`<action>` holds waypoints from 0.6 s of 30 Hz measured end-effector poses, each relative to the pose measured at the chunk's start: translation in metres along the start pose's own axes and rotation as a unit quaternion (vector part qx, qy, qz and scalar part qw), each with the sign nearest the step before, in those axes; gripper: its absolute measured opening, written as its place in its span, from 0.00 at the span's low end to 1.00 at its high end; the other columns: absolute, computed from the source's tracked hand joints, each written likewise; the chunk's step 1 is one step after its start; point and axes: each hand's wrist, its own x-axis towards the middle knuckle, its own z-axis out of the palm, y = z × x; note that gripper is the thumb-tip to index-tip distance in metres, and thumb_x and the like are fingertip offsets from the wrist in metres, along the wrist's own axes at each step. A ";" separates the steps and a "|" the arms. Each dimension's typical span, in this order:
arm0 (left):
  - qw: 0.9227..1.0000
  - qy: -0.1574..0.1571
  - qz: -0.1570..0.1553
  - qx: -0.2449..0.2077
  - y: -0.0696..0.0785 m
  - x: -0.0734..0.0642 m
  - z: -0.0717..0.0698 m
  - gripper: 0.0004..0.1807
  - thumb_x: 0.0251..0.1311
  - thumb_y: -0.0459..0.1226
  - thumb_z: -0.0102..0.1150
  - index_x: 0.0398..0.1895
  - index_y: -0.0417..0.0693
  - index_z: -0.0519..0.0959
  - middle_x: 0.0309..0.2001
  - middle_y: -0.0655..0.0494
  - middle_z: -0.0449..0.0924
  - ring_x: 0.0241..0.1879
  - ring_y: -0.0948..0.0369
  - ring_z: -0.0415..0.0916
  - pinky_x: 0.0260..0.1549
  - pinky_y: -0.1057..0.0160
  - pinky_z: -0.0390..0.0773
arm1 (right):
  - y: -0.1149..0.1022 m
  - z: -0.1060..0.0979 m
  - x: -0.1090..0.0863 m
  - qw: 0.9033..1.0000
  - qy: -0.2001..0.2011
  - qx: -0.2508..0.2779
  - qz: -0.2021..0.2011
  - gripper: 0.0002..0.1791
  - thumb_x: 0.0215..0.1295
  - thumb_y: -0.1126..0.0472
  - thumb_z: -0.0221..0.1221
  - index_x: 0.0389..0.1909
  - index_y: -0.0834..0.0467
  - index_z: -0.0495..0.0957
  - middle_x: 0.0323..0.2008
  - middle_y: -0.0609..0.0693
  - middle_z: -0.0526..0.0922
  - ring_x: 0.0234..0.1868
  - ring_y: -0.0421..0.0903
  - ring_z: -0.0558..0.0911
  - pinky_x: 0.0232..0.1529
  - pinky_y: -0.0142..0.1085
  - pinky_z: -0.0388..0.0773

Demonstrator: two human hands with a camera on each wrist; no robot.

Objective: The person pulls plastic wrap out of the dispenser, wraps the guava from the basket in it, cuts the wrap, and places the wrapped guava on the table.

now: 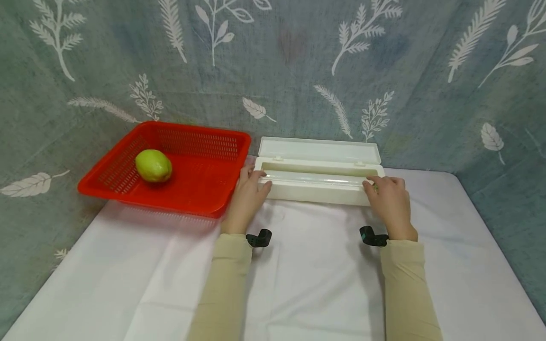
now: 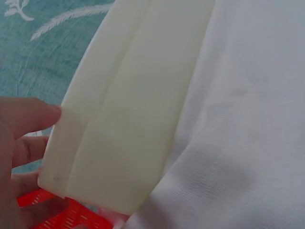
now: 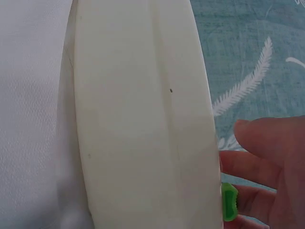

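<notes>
A long cream cling film dispenser box (image 1: 315,192) stands on the cloth with its lid (image 1: 320,150) tipped back against the wall. A shiny clear strip (image 1: 315,178) runs along its front top edge. My left hand (image 1: 247,196) holds the box's left end; in the left wrist view the thumb (image 2: 45,116) lies on the edge and the fingers are partly hidden behind the end. My right hand (image 1: 390,203) is at the right end, fingertips touching the edge beside a small green slide cutter (image 3: 229,202). In the right wrist view its thumb (image 3: 252,136) stands apart from the box.
Left of the box, a red plastic basket (image 1: 200,189) holds a green guava-like fruit (image 1: 153,166). Its right rim is close to my left hand. A white cloth (image 1: 315,274) covers the table; grey-green leaf-patterned fabric (image 1: 294,71) hangs behind.
</notes>
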 end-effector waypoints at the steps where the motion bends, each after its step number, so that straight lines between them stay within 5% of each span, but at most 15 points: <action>1: 1.000 0.002 0.002 -0.001 0.001 0.001 0.001 0.19 0.59 0.49 0.50 0.48 0.48 0.73 0.62 0.48 0.53 0.60 0.51 0.54 0.57 0.53 0.58 | 0.000 -0.001 0.000 1.000 -0.006 -0.006 -0.001 0.21 0.66 0.49 0.47 0.51 0.58 0.74 0.43 0.61 0.77 0.54 0.63 0.61 0.45 0.60 0.59; 9: 0.999 0.023 0.003 -0.028 0.001 0.001 0.009 0.14 0.60 0.46 0.50 0.42 0.49 0.76 0.61 0.46 0.53 0.57 0.49 0.56 0.55 0.50 0.59 | 0.002 0.002 0.001 0.999 -0.021 -0.025 -0.009 0.18 0.65 0.51 0.48 0.43 0.59 0.79 0.45 0.60 0.76 0.55 0.63 0.59 0.47 0.59 0.59; 18: 0.990 0.100 -0.039 -0.087 0.002 0.008 0.023 0.09 0.58 0.43 0.53 0.34 0.50 0.80 0.58 0.48 0.60 0.55 0.51 0.61 0.53 0.53 0.61 | 0.006 0.007 0.003 0.998 0.036 0.057 -0.014 0.13 0.61 0.57 0.55 0.37 0.63 0.80 0.36 0.61 0.78 0.54 0.62 0.60 0.54 0.52 0.55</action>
